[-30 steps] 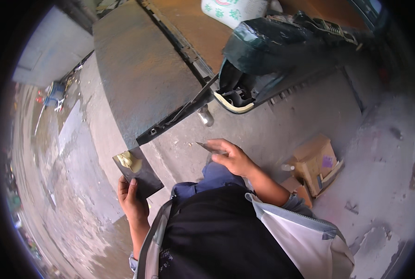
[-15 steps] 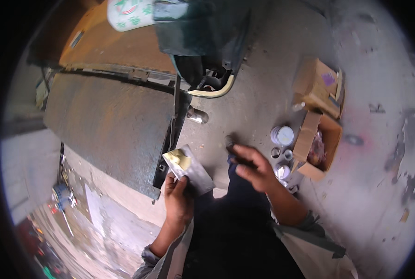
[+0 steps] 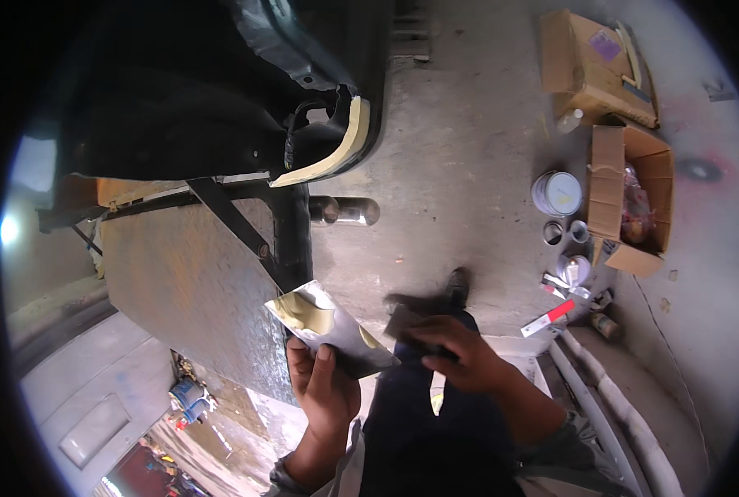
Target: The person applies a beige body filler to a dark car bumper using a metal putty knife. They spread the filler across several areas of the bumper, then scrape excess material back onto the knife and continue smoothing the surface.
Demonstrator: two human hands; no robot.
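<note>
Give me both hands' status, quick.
Left hand: closed, holding a flat metal board smeared with yellowish putty.
Right hand: closed on a blurred scraper.

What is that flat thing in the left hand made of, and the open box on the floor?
The flat plate in the left hand looks like thin metal: grey, shiny, with a yellowish putty-like smear. The open box looks like plain brown cardboard, matte, with folded flaps.

Two open cardboard boxes sit on the concrete floor, w/ a round white-lidded tin just beside them. A chrome exhaust pipe pokes out near a dark vehicle body.
</note>
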